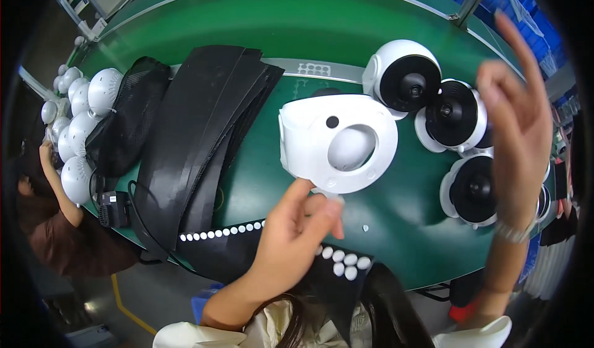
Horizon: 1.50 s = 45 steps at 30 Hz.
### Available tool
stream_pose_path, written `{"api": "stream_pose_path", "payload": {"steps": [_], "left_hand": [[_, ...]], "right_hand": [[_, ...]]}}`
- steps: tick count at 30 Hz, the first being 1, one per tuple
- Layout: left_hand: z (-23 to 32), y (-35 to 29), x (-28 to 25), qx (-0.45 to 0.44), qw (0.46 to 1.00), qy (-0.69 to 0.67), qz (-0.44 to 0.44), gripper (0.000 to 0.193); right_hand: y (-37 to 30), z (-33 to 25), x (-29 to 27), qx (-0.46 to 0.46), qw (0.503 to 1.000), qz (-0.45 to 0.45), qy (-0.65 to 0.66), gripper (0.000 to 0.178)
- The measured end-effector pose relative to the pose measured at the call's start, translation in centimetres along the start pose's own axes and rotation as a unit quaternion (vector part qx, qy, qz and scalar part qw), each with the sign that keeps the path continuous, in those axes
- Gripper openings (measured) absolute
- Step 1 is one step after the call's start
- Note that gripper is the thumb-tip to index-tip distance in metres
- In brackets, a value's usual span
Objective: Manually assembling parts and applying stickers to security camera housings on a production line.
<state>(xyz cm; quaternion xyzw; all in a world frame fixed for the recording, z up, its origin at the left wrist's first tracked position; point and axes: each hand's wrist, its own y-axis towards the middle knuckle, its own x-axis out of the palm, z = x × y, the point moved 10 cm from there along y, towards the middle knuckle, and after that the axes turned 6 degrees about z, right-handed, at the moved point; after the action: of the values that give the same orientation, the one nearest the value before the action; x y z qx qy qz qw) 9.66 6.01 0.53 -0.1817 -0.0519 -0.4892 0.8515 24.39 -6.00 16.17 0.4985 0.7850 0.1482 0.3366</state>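
Evidently L hand (291,233) bunched at white housing (314,143), can't tell if gripping, R hand (518,116) loosely spread, part-hiding b/w units (473,188)

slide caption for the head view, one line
Left hand at the edge of a white housing, right hand raised, green table below.

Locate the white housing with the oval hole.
In the head view, the white housing is near the centre, just beyond the left hand, right of the black sheets.
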Motion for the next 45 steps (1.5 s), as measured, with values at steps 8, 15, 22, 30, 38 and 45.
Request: {"api": "stream_pose_path", "payload": {"steps": [8,15,22,30,38,45], "left_hand": [[-0.3,-2.4,-1.0,0.087,0.993,0.055,0.064,0.025],[0.1,-2.5,-0.8,0.158,0.986,0.019,0.059,0.021],[0.4,-2.8,-1.7,0.131,0.968,0.191,0.092,0.044],[0.6,-2.6,-1.1,0.140,0.967,0.192,0.097,0.042],[1.1,-2.6,-1.1,0.136,0.974,0.140,0.116,0.042],[0.6,-2.4,-0.5,0.139,0.985,0.093,0.052,0.026]], "right_hand": [[-5.6,3.3,6.4,0.124,0.957,-0.056,0.255,0.076],[-5.0,2.4,5.7,0.130,0.964,-0.061,0.223,0.077],[-4.9,2.2,5.4,0.027,0.983,-0.071,0.168,0.078],[-4.6,1.6,5.1,0.008,0.990,-0.054,0.131,0.078],[-4.4,1.1,5.3,0.020,0.994,-0.055,0.089,0.070],[-4.9,5.1,3.5,0.207,0.973,-0.022,0.101,0.073]]}}
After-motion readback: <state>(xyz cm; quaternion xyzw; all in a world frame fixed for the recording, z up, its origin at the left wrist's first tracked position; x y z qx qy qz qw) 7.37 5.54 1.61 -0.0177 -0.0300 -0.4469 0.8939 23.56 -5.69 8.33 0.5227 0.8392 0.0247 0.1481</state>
